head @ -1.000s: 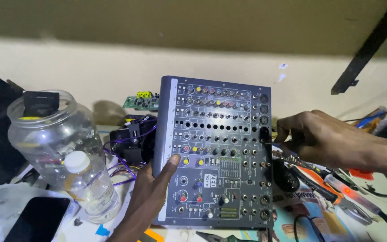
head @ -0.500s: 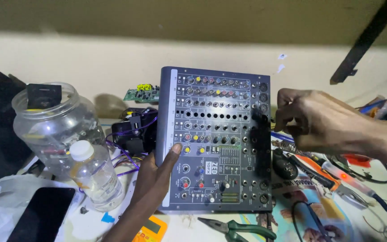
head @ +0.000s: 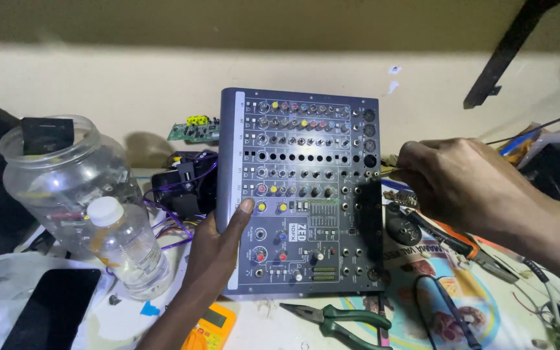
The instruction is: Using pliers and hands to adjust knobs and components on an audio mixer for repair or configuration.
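Audio mixer (head: 303, 194) is held upright on the cluttered workbench (head: 273, 324), gripped at its left edge by the left hand (head: 218, 249). Right hand (head: 461, 178) is pinched on a small tool at the right edge, its tip hidden. Casing is not yet opened; green-handled pliers (head: 341, 319) lie unused below.

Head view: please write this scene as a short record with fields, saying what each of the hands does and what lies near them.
main object: audio mixer, grey panel stood upright on the bench, knobs facing the camera
left hand: left hand grips the mixer's left edge, thumb on the front panel
right hand: right hand at the mixer's right edge, fingers pinched; what they pinch is unclear
left of mixer: small plastic bottle, large clear jar, dark phone
front of mixer: green-handled pliers, yellow multimeter
behind: green circuit board
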